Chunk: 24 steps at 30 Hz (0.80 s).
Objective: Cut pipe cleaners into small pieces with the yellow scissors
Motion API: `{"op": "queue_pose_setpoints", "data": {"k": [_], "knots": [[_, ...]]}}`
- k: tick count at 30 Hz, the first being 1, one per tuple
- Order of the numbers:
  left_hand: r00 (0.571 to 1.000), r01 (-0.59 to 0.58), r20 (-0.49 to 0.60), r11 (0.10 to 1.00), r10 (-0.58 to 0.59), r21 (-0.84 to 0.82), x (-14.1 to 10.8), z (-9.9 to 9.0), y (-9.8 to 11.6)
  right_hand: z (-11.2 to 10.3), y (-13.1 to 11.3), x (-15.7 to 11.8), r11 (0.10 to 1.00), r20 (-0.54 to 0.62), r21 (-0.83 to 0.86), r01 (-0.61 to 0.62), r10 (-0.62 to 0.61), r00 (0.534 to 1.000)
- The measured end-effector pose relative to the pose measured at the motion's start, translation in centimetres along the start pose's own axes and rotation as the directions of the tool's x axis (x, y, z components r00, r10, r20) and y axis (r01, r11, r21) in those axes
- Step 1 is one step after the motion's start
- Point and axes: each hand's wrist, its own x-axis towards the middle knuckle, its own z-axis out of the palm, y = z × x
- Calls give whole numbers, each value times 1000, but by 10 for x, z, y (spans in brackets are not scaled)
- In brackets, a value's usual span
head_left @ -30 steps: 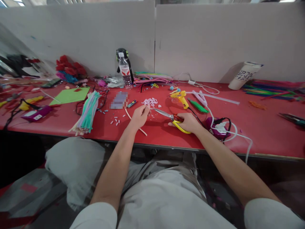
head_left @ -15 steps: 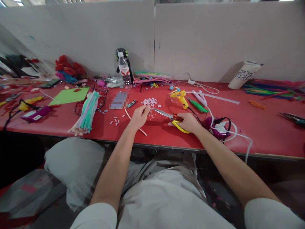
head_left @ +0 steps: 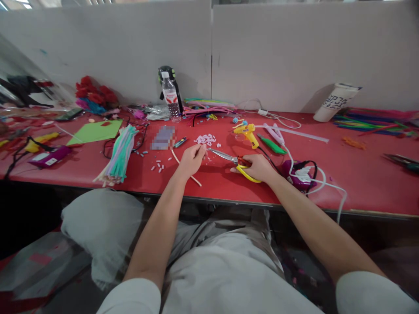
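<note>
Nearest, the front edge of the red tabletop [head_left: 360, 192] runs just beyond the person's lap. The left hand [head_left: 191, 160] has its fingers [head_left: 200, 149] pinched shut on the end of a pale thin stick [head_left: 183, 168], which trails back beneath the hand toward the tabletop's edge. The right hand [head_left: 258, 168] is closed through the yellow handles of the scissors [head_left: 234, 161]; their blades point left, tips just beside the left fingertips. How wide the blades stand cannot be told.

Bare red surface lies in front of both hands and to the right of the purple device [head_left: 299, 174]. Just beyond the hands lie small white cut pieces [head_left: 206, 139], with a yellow glue gun [head_left: 248, 133] to their right. A water bottle [head_left: 172, 100] stands near the back partition.
</note>
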Motion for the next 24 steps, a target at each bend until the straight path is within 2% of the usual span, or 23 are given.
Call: {"op": "queue_pose_setpoints", "data": {"k": [15, 24], "knots": [[1000, 27, 12, 999, -27, -34, 0, 1, 0, 1, 0, 2, 999, -2, -9, -37, 37, 999], [999, 33, 14, 999, -33, 4, -1, 0, 4, -3, -2, -2, 999, -2, 38, -20, 20, 1000]]}}
